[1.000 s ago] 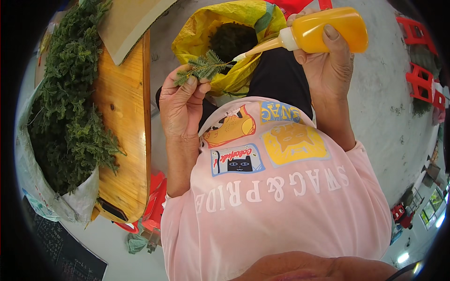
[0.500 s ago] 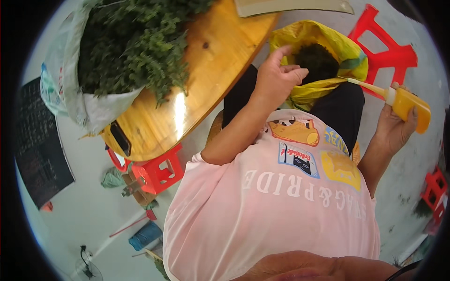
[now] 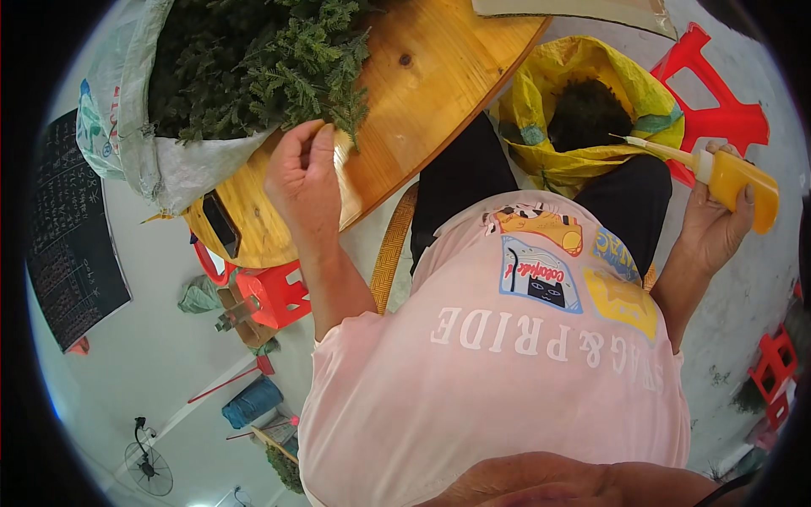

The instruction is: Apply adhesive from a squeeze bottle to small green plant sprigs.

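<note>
My left hand (image 3: 306,182) is over the wooden table, its thumb and bent forefinger by the lower tips of green leafy sprigs (image 3: 304,72). I see nothing held in it; the other fingers are partly hidden. The sprigs spill from the mouth of a white woven sack (image 3: 207,173). My right hand (image 3: 714,224) grips a squeeze bottle (image 3: 743,193) of yellow-orange liquid, lying tilted, its long thin nozzle pointing left. That nozzle tip is over the near rim of a yellow woven bag (image 3: 541,80), which stands open by my knees with dark green sprigs (image 3: 589,114) inside.
The wooden table (image 3: 422,101) has a dark phone-like object (image 3: 221,226) at its near left end and a cardboard piece (image 3: 583,10) beyond its far right edge. A red plastic stool (image 3: 714,101) stands behind the yellow bag; another red stool (image 3: 274,296) is beneath the table's near end.
My left hand has moved left from over the yellow bag to the sprigs at the sack. The right hand still holds the bottle in nearly the same place. The view has shifted slightly.
</note>
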`<state>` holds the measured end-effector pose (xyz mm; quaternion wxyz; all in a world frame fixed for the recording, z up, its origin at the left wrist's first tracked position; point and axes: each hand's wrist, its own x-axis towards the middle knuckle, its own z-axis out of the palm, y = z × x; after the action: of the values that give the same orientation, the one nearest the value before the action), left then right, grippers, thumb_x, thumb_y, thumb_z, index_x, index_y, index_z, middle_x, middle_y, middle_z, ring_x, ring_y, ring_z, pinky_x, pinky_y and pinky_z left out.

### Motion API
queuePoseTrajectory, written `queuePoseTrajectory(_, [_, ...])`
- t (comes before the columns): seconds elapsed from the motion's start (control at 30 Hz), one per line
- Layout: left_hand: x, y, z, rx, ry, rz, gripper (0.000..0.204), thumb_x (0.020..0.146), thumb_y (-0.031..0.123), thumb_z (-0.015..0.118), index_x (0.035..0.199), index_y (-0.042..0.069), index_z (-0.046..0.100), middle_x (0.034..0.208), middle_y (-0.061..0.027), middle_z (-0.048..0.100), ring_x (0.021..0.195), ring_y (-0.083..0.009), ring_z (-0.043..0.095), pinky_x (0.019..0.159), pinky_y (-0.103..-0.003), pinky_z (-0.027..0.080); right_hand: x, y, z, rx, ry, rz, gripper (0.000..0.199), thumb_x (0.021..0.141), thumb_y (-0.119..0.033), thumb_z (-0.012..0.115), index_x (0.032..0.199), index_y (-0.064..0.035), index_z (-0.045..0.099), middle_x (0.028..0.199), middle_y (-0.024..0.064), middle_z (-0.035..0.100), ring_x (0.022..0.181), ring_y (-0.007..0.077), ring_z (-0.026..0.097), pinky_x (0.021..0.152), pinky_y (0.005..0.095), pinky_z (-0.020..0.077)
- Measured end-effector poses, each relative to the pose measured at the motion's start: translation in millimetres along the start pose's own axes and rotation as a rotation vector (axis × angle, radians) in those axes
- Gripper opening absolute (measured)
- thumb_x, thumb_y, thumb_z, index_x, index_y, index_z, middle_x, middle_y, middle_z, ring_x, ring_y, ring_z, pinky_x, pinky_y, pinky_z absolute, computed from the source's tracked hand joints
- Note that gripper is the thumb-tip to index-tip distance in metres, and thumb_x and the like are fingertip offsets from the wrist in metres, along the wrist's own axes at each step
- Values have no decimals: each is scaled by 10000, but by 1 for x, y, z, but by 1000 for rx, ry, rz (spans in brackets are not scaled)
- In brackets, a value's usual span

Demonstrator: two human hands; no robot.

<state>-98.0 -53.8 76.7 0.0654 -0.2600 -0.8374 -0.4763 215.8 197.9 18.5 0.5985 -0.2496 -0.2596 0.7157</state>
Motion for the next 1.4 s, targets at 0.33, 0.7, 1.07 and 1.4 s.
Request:
queuePoseTrajectory(0.33, [1,-11,12,-33,-245,-220,169,806,55,667,953,-24,638,716,1,563,629,-37,473,532,-176,360,-2,4,11,-3,-47,23,346,799,-109,671,1099,-22,522,1108,224,560,1077,383,553,940,450,463])
queuePoseTrajectory(0.7, [-27,18,41,-1202,-441,-518,92,833,4,616,914,18,574,836,-123,656,641,-181,645,423,-204,449,-2,4,15,44,-77,45,367,836,-157,622,1152,-21,493,1136,212,555,1098,379,536,958,457,444])
queuePoseTrajectory(1.07, [-63,46,113,-1415,-800,-583,184,790,-20,640,962,-3,576,1026,-201,607,904,-313,644,722,-378,585,2,-4,43,316,-472,120,438,796,-266,662,1141,-32,529,1149,188,474,1126,328,412,530,212,490])
queuePoseTrajectory(1.4, [-71,48,137,-1385,-896,-580,183,791,-14,635,961,32,585,1027,-177,611,916,-299,636,750,-362,569,-4,5,47,303,-593,224,419,820,-259,637,1149,-35,506,1118,170,475,1097,348,461,804,329,546])
